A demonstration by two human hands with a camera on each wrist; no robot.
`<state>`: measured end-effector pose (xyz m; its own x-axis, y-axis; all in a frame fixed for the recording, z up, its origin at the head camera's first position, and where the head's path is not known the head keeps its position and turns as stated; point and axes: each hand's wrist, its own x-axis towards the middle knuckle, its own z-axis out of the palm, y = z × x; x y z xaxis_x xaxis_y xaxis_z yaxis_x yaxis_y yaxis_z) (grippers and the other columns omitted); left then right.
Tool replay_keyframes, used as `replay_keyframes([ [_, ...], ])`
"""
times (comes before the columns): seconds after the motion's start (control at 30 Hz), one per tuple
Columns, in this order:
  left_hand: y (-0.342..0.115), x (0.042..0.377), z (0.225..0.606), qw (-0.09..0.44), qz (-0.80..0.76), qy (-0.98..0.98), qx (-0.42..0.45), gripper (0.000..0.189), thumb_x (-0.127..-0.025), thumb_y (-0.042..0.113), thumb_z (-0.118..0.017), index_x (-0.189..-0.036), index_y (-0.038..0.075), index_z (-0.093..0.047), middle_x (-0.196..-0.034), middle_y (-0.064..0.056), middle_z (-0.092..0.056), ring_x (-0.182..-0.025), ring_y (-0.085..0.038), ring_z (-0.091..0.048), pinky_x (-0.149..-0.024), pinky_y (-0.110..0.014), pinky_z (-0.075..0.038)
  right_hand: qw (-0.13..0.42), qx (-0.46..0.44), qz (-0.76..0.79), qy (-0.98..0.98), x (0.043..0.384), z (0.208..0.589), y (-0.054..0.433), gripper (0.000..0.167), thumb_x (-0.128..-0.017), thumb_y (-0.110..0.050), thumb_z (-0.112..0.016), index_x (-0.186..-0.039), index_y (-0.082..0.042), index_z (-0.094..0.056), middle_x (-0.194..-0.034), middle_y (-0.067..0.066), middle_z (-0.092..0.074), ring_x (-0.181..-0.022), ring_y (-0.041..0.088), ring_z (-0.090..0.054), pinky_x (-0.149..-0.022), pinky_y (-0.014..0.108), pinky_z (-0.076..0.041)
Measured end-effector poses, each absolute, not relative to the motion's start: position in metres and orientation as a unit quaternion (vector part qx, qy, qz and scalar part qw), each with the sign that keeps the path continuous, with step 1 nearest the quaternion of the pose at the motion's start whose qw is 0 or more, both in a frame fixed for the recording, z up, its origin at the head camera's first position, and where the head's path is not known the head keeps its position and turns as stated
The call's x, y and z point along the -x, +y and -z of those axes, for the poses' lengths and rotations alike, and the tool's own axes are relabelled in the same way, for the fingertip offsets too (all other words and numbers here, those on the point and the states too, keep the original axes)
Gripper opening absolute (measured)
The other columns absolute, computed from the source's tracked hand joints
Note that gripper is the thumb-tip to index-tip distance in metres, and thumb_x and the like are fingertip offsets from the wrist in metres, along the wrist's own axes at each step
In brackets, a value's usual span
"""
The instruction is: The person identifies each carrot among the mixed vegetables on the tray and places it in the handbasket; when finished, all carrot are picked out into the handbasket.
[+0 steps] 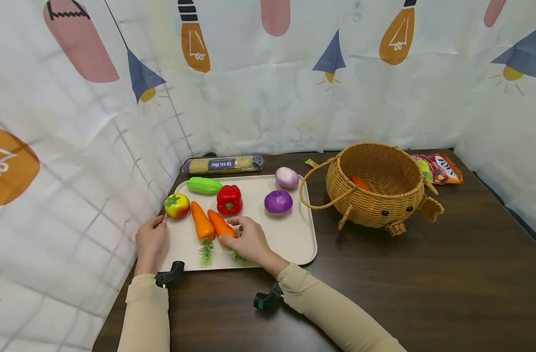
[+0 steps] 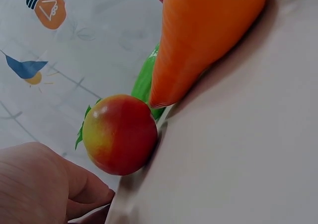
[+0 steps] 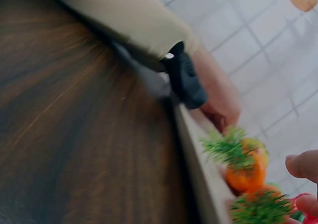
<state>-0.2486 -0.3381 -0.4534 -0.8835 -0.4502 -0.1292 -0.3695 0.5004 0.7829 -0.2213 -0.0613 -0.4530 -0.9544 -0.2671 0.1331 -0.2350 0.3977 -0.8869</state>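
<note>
At the left edge of a cream tray (image 1: 289, 239), my left hand (image 1: 151, 242) grips the rim. A red-yellow tomato-like fruit (image 2: 120, 134) lies just beyond its fingers. My right hand (image 1: 250, 239) is over the right-hand carrot (image 1: 219, 222), thumb and index finger apart on either side; whether they touch it cannot be told. Beside that lies another carrot (image 1: 202, 222), both with green tops (image 3: 261, 209) towards me. Also on the tray are a red bell pepper (image 1: 229, 199), a green vegetable (image 1: 203, 185), a purple onion (image 1: 278, 202) and a paler onion (image 1: 287, 177).
Right of the tray stands a wicker animal-shaped basket (image 1: 369, 205) with something orange (image 1: 359, 183) inside; its handle leans over the tray's right edge. Behind are a pasta packet (image 1: 224, 165), a small yellow-green packet (image 1: 311, 163) and a colourful candy bag (image 1: 439, 168). A printed curtain hangs around the table.
</note>
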Motion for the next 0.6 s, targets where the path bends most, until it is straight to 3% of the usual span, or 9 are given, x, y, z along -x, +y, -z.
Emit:
replay_keyframes([
  [0.27,-0.340,0.246,0.454,0.053,0.439,-0.865,-0.238,0.049,-0.101,0.023,-0.038,-0.144,0.003,-0.047,-0.150,-0.020,-0.041,-0.141,-0.039,-0.031,-0.113,-0.053,-0.027,-0.018,0.147,0.480,0.865,0.216,0.463,-0.071,0.050,-0.080,-0.038,-0.079,-0.121,-0.012,-0.066,-0.109,0.001,-0.064,-0.087,0.013,-0.055,-0.075,0.023,-0.044],
  [0.5,-0.341,0.246,0.455,0.062,0.425,-0.872,-0.234,0.047,-0.100,0.021,-0.039,-0.142,0.003,-0.050,-0.148,-0.020,-0.044,-0.139,-0.038,-0.034,-0.112,-0.051,-0.030,-0.046,0.143,0.400,0.904,0.213,0.468,-0.071,0.047,-0.081,-0.035,-0.077,-0.121,-0.014,-0.064,-0.112,0.000,-0.064,-0.100,0.016,-0.057,-0.088,0.030,-0.047],
  [0.6,-0.339,0.246,0.454,0.062,0.428,-0.871,-0.231,0.048,-0.099,0.021,-0.039,-0.142,0.003,-0.050,-0.148,-0.020,-0.043,-0.140,-0.039,-0.034,-0.112,-0.052,-0.029,-0.050,0.132,0.399,0.906,0.214,0.468,-0.067,0.046,-0.081,-0.031,-0.076,-0.122,-0.014,-0.063,-0.111,0.001,-0.065,-0.099,0.018,-0.057,-0.088,0.032,-0.047],
])
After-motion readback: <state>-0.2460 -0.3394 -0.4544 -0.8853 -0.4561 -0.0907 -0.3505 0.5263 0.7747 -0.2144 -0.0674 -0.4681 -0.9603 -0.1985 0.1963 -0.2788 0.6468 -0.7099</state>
